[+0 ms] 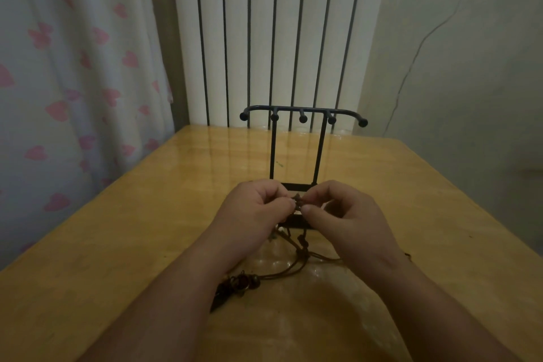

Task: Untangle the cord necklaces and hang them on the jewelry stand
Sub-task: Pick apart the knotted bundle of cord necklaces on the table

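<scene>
I'm untangling, left grip (pixel 258 209) and right grip (pixel 343 211) both pinching the knot (pixel 298 200) in the necklaces (pixel 293 269); next, I reckon, tease one cord free for the stand (pixel 302 111).

Glossy wooden table (pixel 411 200), white ribbed radiator (pixel 279 38) behind, heart-print curtain (pixel 73 82) left, cracked pale wall (pixel 455 53) right, dim light.

A glossy wooden table (pixel 132 229) is carrying a black wire stand (pixel 273 150), which is standing upright about midway between the side edges, toward the far edge. Dark cords (pixel 301 241) are trailing over the wood closer to the near edge, their beads and pendants (pixel 238 283) lying bunched together.
</scene>
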